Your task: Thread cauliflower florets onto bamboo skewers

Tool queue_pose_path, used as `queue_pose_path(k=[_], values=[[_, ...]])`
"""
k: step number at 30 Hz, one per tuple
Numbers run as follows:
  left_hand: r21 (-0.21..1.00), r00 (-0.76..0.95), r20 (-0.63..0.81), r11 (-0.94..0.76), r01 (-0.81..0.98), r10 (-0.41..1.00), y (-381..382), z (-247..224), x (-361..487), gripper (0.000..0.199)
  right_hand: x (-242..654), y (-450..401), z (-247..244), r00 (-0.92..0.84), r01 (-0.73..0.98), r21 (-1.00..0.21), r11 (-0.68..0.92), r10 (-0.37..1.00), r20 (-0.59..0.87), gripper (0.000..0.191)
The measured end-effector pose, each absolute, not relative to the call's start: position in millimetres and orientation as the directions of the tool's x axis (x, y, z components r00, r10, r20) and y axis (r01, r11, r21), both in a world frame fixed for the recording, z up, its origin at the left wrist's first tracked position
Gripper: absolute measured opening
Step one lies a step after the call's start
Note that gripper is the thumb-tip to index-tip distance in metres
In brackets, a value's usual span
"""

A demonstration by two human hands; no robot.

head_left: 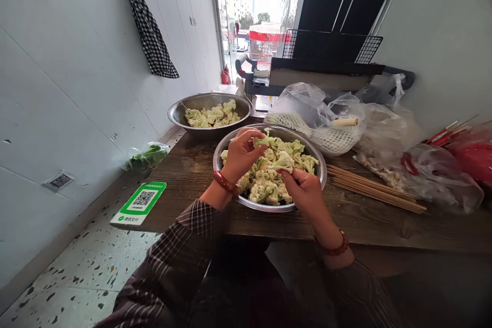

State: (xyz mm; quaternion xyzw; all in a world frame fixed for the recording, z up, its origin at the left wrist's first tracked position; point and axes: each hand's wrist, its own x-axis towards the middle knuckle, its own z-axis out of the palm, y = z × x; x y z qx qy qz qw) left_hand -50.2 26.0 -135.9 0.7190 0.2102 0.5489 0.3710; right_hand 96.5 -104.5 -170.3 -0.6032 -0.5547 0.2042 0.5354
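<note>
A metal bowl (324, 174) full of pale cauliflower pieces (265, 187) stands on the wooden table in front of me. Above its right half, my right hand (305, 189) pinches a cauliflower floret (283, 162) between thumb and fingers. My left hand (245, 152) is over the bowl's left half, its fingers curled and closed around a greenish cauliflower piece (268, 140). The two pieces are apart, close to each other. Farther back on the left, a second metal bowl (175, 114) holds more cauliflower, with thin sticks poking out of some of it.
Wooden skewers (376, 189) lie bundled right of the near bowl. Plastic bags (330, 118) crowd the table's back right, before a dark grill rack (330, 46). A green QR card (140, 202) lies at the left table edge. Bagged greens (148, 156) are beside the wall.
</note>
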Motion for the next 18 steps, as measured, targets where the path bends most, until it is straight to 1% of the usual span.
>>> queue_pose_path(k=[4,8,12,18], values=[[0.706,0.307,0.687,-0.706,-0.066,0.659,29.1,-137.3,-51.0,0.015,96.6,-105.0,-170.9,0.294,0.424,-0.883,0.202,0.891,0.346,0.045],[0.686,0.331,0.694,-0.727,-0.035,0.639,29.5,-136.3,-51.8,0.013,96.5,-104.6,-170.2,0.295,0.431,-0.877,0.212,0.885,0.359,0.044],[0.703,0.338,0.677,-0.71,-0.037,0.654,27.9,-135.5,-51.2,0.012,95.9,-104.5,-169.8,0.308,0.451,-0.864,0.224,0.869,0.387,0.045],[0.772,0.36,0.61,-0.632,-0.068,0.706,25.5,-136.3,-50.1,0.017,94.9,-104.4,-170.1,0.324,0.472,-0.85,0.235,0.85,0.415,0.046]])
